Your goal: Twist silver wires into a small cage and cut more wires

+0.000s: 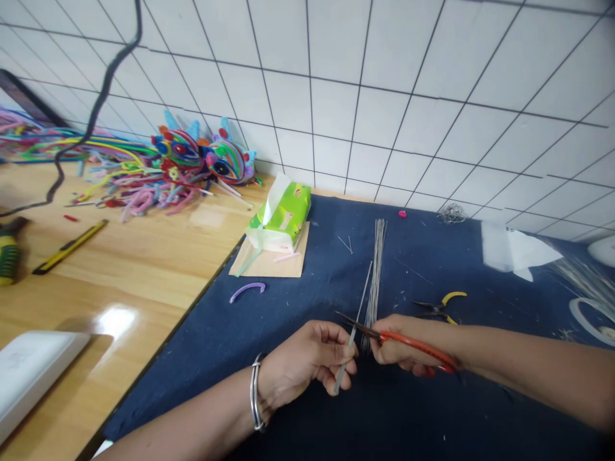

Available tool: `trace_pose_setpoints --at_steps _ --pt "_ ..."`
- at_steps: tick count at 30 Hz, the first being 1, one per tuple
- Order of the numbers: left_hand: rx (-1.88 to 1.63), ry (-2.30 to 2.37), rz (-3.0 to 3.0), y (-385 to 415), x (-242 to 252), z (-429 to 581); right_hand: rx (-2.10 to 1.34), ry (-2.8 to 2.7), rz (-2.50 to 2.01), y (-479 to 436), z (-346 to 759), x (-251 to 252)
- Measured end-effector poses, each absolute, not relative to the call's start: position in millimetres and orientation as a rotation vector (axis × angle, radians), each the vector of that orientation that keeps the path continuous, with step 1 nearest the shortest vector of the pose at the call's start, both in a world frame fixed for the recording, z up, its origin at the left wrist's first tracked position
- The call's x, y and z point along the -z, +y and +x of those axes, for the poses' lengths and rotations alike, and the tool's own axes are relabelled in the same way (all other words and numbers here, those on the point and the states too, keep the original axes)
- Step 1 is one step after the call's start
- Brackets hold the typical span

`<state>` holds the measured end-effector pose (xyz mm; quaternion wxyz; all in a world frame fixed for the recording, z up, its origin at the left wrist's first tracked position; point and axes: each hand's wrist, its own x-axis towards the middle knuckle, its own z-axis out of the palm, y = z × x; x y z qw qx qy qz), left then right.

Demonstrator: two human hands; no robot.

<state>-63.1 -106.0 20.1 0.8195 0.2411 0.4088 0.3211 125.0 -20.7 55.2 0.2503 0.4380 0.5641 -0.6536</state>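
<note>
My left hand (307, 362) pinches a thin grey stick (364, 293) between thumb and fingers. The stick slants up and away, with its thicker, paler end sticking out below my fingers. My right hand (396, 342) is closed around scissors with red handles (425, 353). Their dark blades are parted and cross the stick just above my left fingertips; whether they touch it I cannot tell. Right behind them, a bundle of thin straight wires (378, 256) lies on the dark blue cloth (307, 307), its near end partly hidden by my right hand and the scissors.
Yellow-handled pliers (451, 298) lie beyond my right wrist. A green tissue pack (283, 214) rests on brown card, near a purple curved piece (247, 289). On the wooden table are a yellow cutter (72, 246) and colourful pipe cleaners (144, 186). A tiled wall stands behind.
</note>
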Motion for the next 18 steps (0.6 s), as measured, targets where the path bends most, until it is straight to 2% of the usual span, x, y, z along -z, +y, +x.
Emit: trace_pose_setpoints --at_steps 18 --pt "-0.696 0.925 0.461 -106.2 -22.0 -60.7 1.855 1.495 1.218 -20.3 128.5 -48.8"
